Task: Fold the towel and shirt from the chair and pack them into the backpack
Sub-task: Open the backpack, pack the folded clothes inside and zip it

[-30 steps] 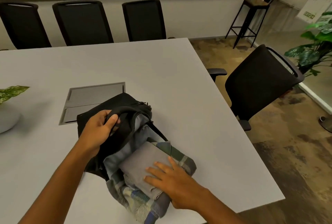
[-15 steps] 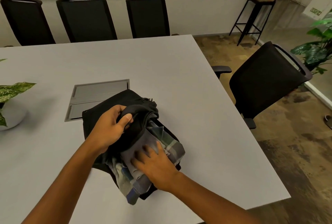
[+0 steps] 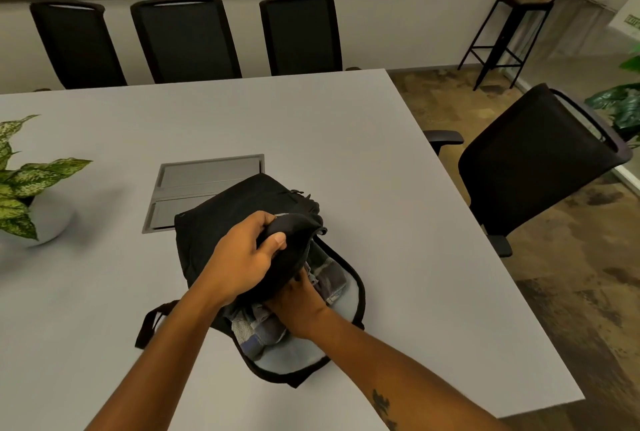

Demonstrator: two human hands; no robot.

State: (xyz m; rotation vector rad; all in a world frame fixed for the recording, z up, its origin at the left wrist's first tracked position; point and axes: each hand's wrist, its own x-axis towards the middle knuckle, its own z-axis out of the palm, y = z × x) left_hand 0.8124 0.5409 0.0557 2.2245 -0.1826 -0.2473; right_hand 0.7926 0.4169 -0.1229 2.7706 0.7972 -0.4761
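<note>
The left hand (image 3: 247,259) grips the backpack (image 3: 239,209) flap, holding it up. The right hand (image 3: 299,304) presses the shirt (image 3: 329,280) inside; its finger state cannot be determined.

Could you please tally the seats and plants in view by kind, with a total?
Black office chairs: 4
Bar stool: 1
Potted plants: 2
Total: 7

Shirt (image 3: 329,280) in backpack (image 3: 239,209) on table (image 3: 346,140)
</note>
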